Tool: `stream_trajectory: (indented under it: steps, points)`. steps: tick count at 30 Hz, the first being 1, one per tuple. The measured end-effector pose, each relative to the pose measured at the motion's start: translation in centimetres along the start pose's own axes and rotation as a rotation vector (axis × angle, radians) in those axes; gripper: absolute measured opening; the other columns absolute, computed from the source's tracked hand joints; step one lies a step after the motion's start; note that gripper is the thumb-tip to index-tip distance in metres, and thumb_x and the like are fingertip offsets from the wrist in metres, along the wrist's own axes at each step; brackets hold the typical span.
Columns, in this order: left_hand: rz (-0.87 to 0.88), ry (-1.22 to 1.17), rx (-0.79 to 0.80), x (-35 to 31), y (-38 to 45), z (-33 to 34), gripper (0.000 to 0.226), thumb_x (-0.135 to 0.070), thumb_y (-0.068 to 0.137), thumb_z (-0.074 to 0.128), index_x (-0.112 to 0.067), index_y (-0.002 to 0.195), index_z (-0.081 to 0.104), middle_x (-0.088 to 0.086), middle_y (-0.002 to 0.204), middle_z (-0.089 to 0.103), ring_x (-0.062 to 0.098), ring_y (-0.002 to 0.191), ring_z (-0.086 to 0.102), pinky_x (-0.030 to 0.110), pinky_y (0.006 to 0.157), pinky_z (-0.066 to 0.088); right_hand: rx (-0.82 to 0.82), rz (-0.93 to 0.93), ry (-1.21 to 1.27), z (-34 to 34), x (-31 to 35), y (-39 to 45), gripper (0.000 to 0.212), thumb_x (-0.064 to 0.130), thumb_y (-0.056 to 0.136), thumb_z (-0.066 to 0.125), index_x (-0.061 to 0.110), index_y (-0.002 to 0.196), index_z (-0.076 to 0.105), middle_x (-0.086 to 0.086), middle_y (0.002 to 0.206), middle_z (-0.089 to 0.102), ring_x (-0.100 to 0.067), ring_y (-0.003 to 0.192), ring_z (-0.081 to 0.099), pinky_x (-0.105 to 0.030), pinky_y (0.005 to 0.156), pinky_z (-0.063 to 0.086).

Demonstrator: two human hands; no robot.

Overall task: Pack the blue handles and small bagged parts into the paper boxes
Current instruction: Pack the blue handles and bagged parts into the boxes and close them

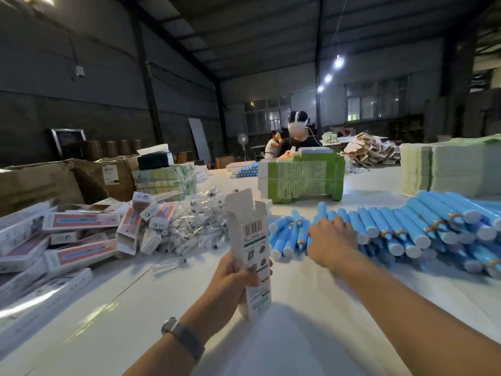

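Note:
My left hand (235,280) grips a white paper box (249,245) upright near the table's middle, its top flaps open. My right hand (332,240) reaches forward into a long heap of blue handles (401,229) that stretches to the right; its fingers curl over the handles, and whether it grips one is hidden by the back of the hand. Small bagged parts (189,226) lie in a clear pile left of the box. One loose bagged part (170,263) lies on the white table (298,335).
Filled white and red boxes (67,240) are heaped at the left. A stack of flat green cartons (301,177) stands behind the handles, more flat stacks (447,166) at the right. Brown cardboard boxes (54,183) sit at the far left. Another person (296,137) works beyond.

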State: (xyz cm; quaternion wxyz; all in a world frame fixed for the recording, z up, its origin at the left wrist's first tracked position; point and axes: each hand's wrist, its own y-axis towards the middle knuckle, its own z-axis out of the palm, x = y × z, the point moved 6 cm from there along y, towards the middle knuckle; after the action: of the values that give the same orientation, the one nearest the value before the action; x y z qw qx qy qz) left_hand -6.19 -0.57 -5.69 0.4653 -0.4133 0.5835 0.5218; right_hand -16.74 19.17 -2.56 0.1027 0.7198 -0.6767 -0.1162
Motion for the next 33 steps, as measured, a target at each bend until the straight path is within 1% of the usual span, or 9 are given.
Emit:
stream_trajectory:
  steps: [6,11,13,17,21,23,27,31,33]
  points:
    - [0.019,-0.017,-0.020,-0.1,-0.1,0.0,0.048,-0.007,0.060,0.060,-0.006,0.108,0.057,0.006,0.084,0.069,0.022,0.084,0.065,0.044,0.084,0.054,-0.113,0.087,0.093,-2.0,-1.2,0.2,0.012,0.023,0.086,0.059,0.026,0.097,0.055,-0.002,0.111,0.059,-0.027,0.108,0.050,-0.033,0.069,0.034]
    - [0.039,-0.090,-0.028,-0.8,-0.5,0.4,0.045,-0.029,0.071,0.065,-0.013,0.113,0.056,0.004,0.080,0.066,0.020,0.078,0.063,0.040,0.080,0.053,-0.037,0.131,0.090,-2.0,-2.7,0.3,0.034,0.024,0.088,0.057,0.021,0.122,0.050,-0.005,0.121,0.053,-0.027,0.112,0.056,-0.034,0.072,0.037]
    - [0.048,-0.094,-0.014,-1.0,-0.7,0.4,0.058,-0.046,0.070,0.068,-0.016,0.117,0.055,0.005,0.082,0.066,0.022,0.080,0.061,0.040,0.082,0.052,-0.006,0.131,0.095,-2.3,-2.8,0.3,0.040,0.026,0.088,0.057,0.018,0.126,0.046,-0.007,0.124,0.055,-0.028,0.115,0.056,-0.034,0.073,0.036]
    - [0.043,-0.095,0.033,-0.9,-1.0,0.4,0.104,-0.084,0.045,0.074,-0.018,0.123,0.054,0.006,0.088,0.065,0.021,0.084,0.062,0.039,0.086,0.053,0.022,0.133,0.106,-2.9,-3.1,0.1,0.037,0.030,0.085,0.063,0.017,0.117,0.049,-0.007,0.120,0.057,-0.029,0.112,0.056,-0.034,0.073,0.037]
    - [0.029,-0.138,0.037,-0.7,-0.9,0.3,0.112,-0.091,0.041,0.069,-0.019,0.126,0.054,0.009,0.092,0.066,0.022,0.085,0.063,0.043,0.086,0.053,0.056,0.097,0.052,-2.9,-2.8,-0.5,0.040,0.041,0.077,0.071,0.021,0.106,0.052,-0.005,0.116,0.057,-0.027,0.111,0.057,-0.032,0.072,0.038]
    - [0.030,-0.132,0.040,-0.7,-0.8,0.3,0.112,-0.092,0.041,0.067,-0.020,0.126,0.054,0.009,0.092,0.066,0.022,0.084,0.064,0.043,0.085,0.054,0.061,0.106,0.111,-3.2,-2.8,-0.8,0.044,0.043,0.078,0.070,0.020,0.110,0.051,-0.006,0.117,0.057,-0.029,0.111,0.056,-0.032,0.072,0.037]
    - [0.059,-0.072,0.035,-1.0,-0.9,0.6,0.112,-0.095,0.041,0.063,-0.019,0.122,0.056,0.010,0.089,0.067,0.024,0.084,0.064,0.055,0.092,0.050,-0.130,0.100,0.405,-6.6,-2.1,-1.0,0.044,0.038,0.083,0.065,0.021,0.119,0.047,-0.006,0.106,0.060,-0.029,0.090,0.055,-0.033,0.070,0.039]
    - [0.080,-0.043,0.003,-1.8,-1.1,0.8,0.112,-0.097,0.035,0.062,-0.018,0.115,0.059,0.009,0.085,0.069,0.025,0.080,0.066,0.059,0.090,0.050,-0.350,-0.156,1.061,-11.1,1.6,-2.5,0.067,0.031,0.083,0.061,0.027,0.143,0.031,0.008,0.085,0.056,-0.014,0.076,0.058,-0.032,0.069,0.045]
    - [0.093,-0.018,-0.008,-2.1,-1.2,0.9,0.111,-0.098,0.035,0.060,-0.018,0.112,0.060,0.009,0.083,0.069,0.027,0.079,0.066,0.057,0.086,0.052,-0.433,-0.232,1.275,-12.8,2.5,-3.6,0.071,0.030,0.081,0.059,0.031,0.145,0.029,0.014,0.088,0.053,-0.006,0.076,0.058,-0.026,0.069,0.049]
